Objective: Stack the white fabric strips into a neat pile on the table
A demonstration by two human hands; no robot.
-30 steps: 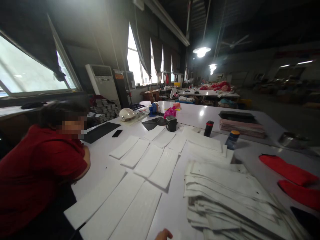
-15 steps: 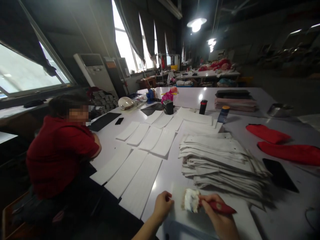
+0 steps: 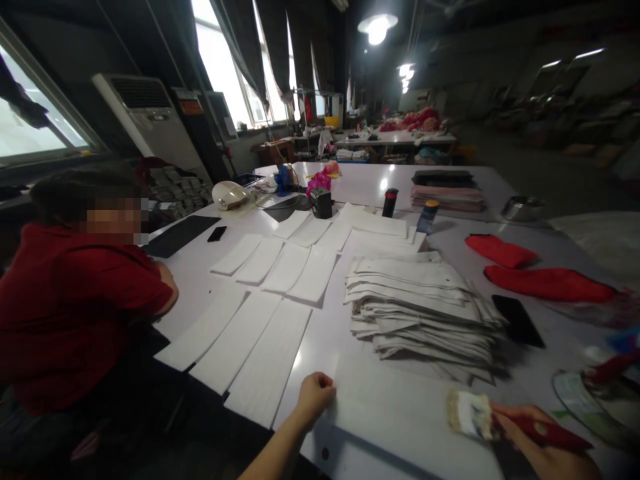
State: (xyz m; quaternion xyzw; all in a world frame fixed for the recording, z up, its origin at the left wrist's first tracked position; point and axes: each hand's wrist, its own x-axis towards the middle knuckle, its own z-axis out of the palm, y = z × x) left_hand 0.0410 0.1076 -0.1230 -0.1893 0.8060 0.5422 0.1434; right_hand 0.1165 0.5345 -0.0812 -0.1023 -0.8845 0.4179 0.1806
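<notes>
**Brush held beside the sheet**

A brush (image 3: pixel 470 413) with a red handle is gripped in the right hand (image 3: pixel 545 447), its white bristles held just above the near sheet (image 3: pixel 395 413) on the surface (image 3: pixel 500 233). The sheet's left edge is pinned by the closed left hand (image 3: pixel 313 395). A coating step appears to be in hand. A round dish (image 3: pixel 590 400) lies near the brush, and a stack (image 3: pixel 420 307) lies beyond. A person in red (image 3: pixel 75 293) sits to the left.
</notes>
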